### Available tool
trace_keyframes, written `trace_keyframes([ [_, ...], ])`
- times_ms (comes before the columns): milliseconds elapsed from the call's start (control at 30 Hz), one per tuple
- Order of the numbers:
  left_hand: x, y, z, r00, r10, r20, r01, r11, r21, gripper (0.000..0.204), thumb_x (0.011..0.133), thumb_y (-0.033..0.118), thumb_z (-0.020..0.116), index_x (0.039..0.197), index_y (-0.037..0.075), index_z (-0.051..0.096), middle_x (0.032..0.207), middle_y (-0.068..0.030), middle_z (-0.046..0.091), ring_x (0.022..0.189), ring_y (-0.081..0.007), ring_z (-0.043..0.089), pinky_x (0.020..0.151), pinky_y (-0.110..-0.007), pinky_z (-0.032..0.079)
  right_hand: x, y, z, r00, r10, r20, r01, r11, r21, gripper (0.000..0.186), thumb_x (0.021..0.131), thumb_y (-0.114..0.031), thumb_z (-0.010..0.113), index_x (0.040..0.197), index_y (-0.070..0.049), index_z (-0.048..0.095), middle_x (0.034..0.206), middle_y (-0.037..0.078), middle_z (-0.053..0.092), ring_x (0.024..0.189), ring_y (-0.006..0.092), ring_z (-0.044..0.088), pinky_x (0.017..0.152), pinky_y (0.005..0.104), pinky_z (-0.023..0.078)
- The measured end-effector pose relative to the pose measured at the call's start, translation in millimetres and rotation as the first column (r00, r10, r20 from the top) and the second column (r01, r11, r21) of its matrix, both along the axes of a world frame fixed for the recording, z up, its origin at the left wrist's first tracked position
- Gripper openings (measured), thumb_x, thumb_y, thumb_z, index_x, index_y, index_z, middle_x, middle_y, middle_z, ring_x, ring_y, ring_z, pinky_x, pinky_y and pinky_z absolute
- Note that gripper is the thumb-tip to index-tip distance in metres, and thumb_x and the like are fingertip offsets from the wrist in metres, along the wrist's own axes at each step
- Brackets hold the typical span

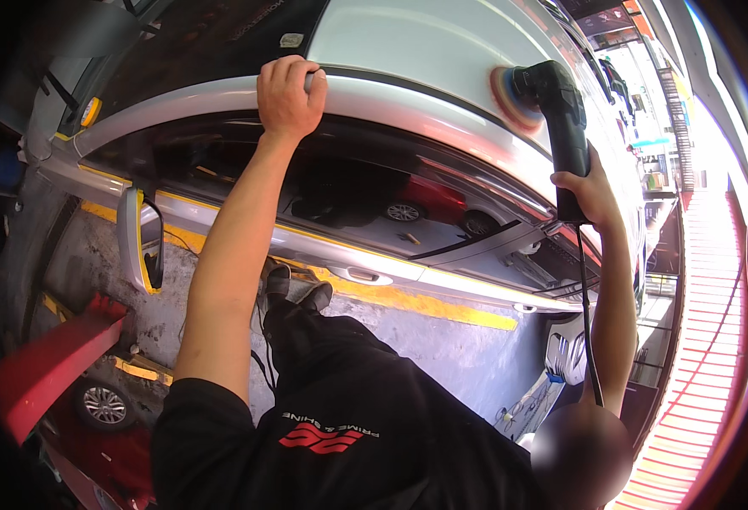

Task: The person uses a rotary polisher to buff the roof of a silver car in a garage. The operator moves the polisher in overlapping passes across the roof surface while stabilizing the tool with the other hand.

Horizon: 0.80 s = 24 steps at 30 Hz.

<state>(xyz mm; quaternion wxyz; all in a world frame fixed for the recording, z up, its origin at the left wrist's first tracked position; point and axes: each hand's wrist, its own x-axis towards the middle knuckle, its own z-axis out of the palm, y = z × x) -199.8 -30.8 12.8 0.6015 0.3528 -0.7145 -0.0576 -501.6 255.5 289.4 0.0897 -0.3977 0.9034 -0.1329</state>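
Car roof [416, 47] beneath black polisher [554, 89] with multicoloured pad [510, 106], right fingers [568, 181] around handle [570, 143], left fingers [285, 76] curled, hold unclear.

Upper centre, the car roof [408, 42] is smooth, glossy painted metal; the side window [348, 166] below, mirror-like glass. Upper right, the polisher [566, 119] has a matt, plastic-looking body. Lower centre, the shirt [442, 425] is matt cloth; at left, the floor [81, 263] looks rough, concrete-like.

1 left hand [290, 98], 1 right hand [595, 194]; 1 black polisher [567, 119], 1 pad [503, 95], 1 power cord [588, 327]; 1 silver car [433, 42], 1 side mirror [131, 238], 2 door handles [359, 275]; 2 dark shoes [317, 296]; 1 red beam [59, 353]; 1 wheel [104, 405] seen directly, plus 2 reflected wheels [403, 211].
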Motion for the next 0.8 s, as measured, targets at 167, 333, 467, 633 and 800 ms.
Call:
trace_keyframes([
  [167, -1.2, 0.2, 0.6, 1.0, -0.002, -0.026, 0.002, 1.0, -0.001, 0.014, 0.087, 0.021, 0.068, 0.098, 0.012, 0.07, 0.105, -0.0043, 0.068, 0.103, -0.0306, 0.06, 0.091, -0.044, 0.048, 18.2, -23.6, -2.6, 0.995, 0.095, 0.008, -0.095, 0.995, -0.007, 0.109, 0.067, -0.027, 0.085, 0.159, -0.001, 0.033, 0.12, 0.024, 0.066, 0.103, 0.0327, 0.069, 0.094, 0.0389, 0.053],
  [333, -1.5, -0.8, -0.7, 0.999, -0.009, -0.036, 0.009, 1.0, -0.019, 0.019, 0.086, 0.017, 0.066, 0.103, 0.01, 0.068, 0.107, -0.0062, 0.069, 0.104, -0.0318, 0.06, 0.093, -0.045, 0.048, 37.2, -49.8, -2.0, 0.985, 0.17, 0.011, -0.171, 0.985, 0.029, 0.109, 0.065, -0.03, 0.086, 0.159, -0.005, 0.035, 0.12, 0.024, 0.067, 0.104, 0.0336, 0.069, 0.095, 0.0393, 0.053],
  [467, -0.9, -0.1, -1.0, 1.0, -0.002, -0.026, 0.002, 1.0, -0.009, 0.018, 0.086, 0.017, 0.065, 0.102, 0.01, 0.068, 0.107, -0.0067, 0.068, 0.104, -0.0321, 0.06, 0.093, -0.045, 0.047, 49.1, -71.1, -5.4, 0.971, 0.231, -0.053, -0.227, 0.971, 0.074, 0.11, 0.065, -0.032, 0.086, 0.159, -0.008, 0.036, 0.123, 0.026, 0.067, 0.107, 0.0359, 0.07, 0.096, 0.0404, 0.053],
  [633, 1.7, 1.2, 0.9, 1.0, -0.017, -0.012, 0.018, 0.999, 0.043, 0.019, 0.088, 0.017, 0.065, 0.105, 0.009, 0.068, 0.112, -0.0074, 0.069, 0.108, -0.0338, 0.059, 0.096, -0.047, 0.047, 71.0, -98.5, -9.0, 0.951, 0.3, -0.08, -0.29, 0.95, 0.115, 0.109, 0.065, -0.037, 0.085, 0.159, -0.011, 0.036, 0.123, 0.027, 0.068, 0.107, 0.0395, 0.07, 0.096, 0.0425, 0.053],
  [800, -7.7, 17.7, 25.5, 0.997, 0.003, -0.076, 0.0, 0.999, 0.045, 0.038, 0.082, 0.019, 0.073, 0.116, 0.008, 0.064, 0.118, -0.0126, 0.063, 0.109, -0.0337, 0.058, 0.097, -0.045, 0.047, 86.5, -125.6, -15.4, 0.911, 0.406, -0.071, -0.4, 0.912, 0.09, 0.11, 0.066, -0.041, 0.084, 0.159, -0.01, 0.036, 0.12, 0.027, 0.07, 0.107, 0.0411, 0.071, 0.093, 0.0431, 0.054],
])
